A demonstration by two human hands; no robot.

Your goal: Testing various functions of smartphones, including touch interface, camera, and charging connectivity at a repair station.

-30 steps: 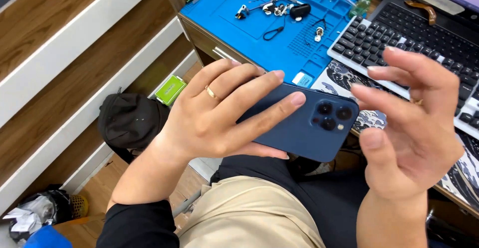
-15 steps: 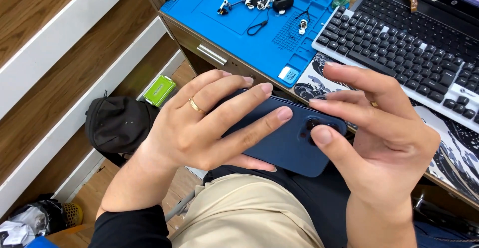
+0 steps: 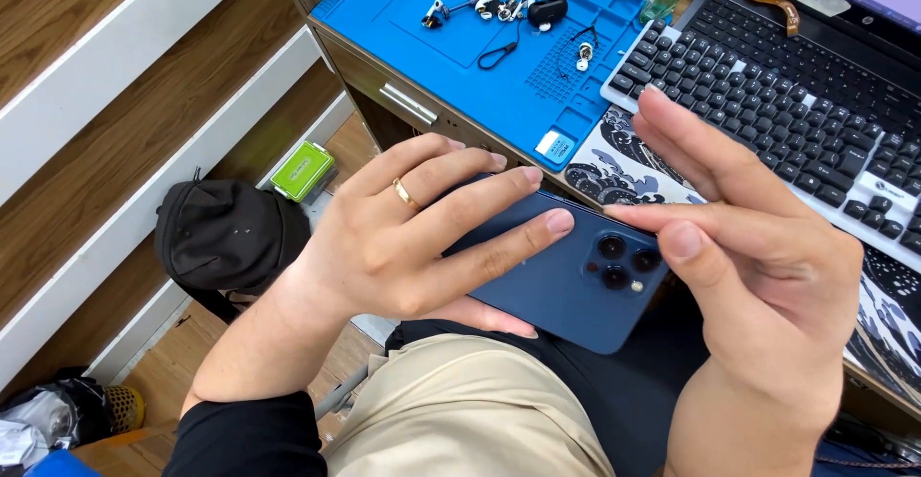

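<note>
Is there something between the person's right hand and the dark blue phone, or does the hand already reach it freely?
Nothing visible stands between them. The right hand is at the camera end of the dark blue phone, its thumb at that edge beside the lenses. The left hand grips the phone's other end, fingers lying across its back.

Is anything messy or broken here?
The dark blue phone in the left hand shows no cracks. Odd bits: small loose parts scattered on the blue mat, and a black bag on the floor.
</note>
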